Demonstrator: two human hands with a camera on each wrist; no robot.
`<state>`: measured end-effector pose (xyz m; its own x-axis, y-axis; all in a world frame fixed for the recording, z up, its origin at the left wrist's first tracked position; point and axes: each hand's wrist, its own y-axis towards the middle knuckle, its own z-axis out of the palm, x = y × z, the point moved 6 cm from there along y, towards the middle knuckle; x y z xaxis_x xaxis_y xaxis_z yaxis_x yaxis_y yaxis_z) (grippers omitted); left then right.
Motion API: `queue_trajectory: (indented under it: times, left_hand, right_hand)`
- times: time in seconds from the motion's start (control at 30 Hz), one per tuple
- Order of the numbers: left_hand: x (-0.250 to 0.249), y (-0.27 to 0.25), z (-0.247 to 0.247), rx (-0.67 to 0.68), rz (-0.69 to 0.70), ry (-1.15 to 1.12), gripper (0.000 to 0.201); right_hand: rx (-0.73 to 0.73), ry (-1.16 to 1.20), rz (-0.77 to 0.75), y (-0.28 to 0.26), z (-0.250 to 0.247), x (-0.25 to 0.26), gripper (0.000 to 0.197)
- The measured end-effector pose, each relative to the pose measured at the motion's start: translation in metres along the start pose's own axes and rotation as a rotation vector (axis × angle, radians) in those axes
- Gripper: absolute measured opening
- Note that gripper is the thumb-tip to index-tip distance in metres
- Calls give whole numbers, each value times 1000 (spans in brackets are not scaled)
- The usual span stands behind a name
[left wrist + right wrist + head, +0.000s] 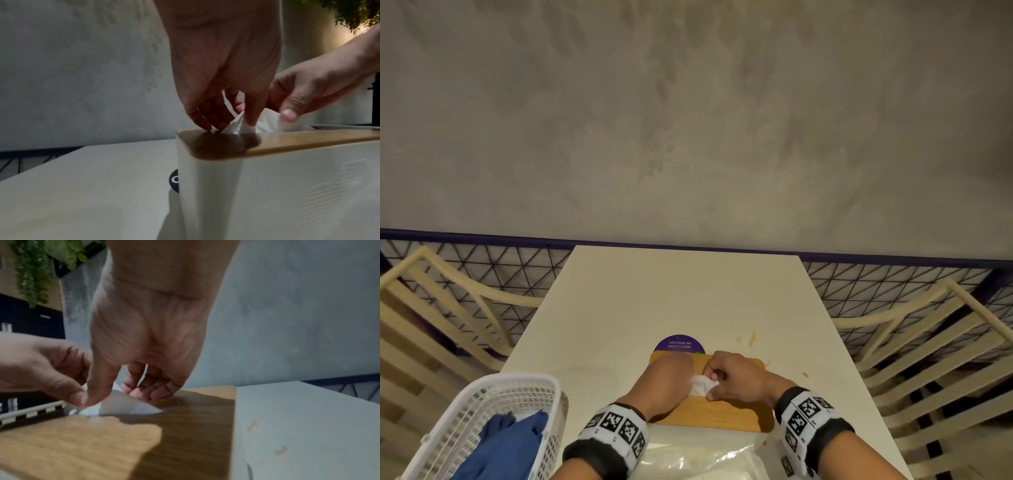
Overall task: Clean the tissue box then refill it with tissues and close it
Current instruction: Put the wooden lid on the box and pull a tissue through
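The tissue box [709,416] stands near the table's front edge, its white body [287,186] topped by a wooden lid [92,447]. A white tissue [701,386] sticks up from the slot in the lid. My left hand [690,380] pinches the tissue's left part between thumb and fingers, its other fingertips [205,125] touching the lid. My right hand [714,383] pinches the tissue's right part, thumb [92,395] on one side and curled fingers [152,394] on the other. The two thumbs nearly meet. The box's inside is hidden.
A white plastic basket [465,414] holding a blue cloth [510,442] sits at the front left. A clear plastic tissue pack [705,460] lies in front of the box. A purple round sticker [679,343] and orange stains [751,337] mark the table behind it. Wooden chairs [928,342] flank both sides.
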<state>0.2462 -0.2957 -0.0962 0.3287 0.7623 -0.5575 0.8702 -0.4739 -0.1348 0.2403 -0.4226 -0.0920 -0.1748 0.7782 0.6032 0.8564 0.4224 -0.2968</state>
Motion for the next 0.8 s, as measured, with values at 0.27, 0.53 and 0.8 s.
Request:
queue_trajectory:
  times: [0.27, 0.53, 0.8]
  left_hand:
    - [-6, -8, 5, 150, 105, 143, 19]
    - [-10, -8, 0, 164, 74, -7, 19]
    - [-16, -2, 9, 259, 60, 114, 47]
  right_hand:
    - [-12, -112, -53, -10, 2, 11, 21]
    - [-21, -95, -48, -20, -7, 12, 30]
    - [22, 29, 19, -26, -9, 7, 27]
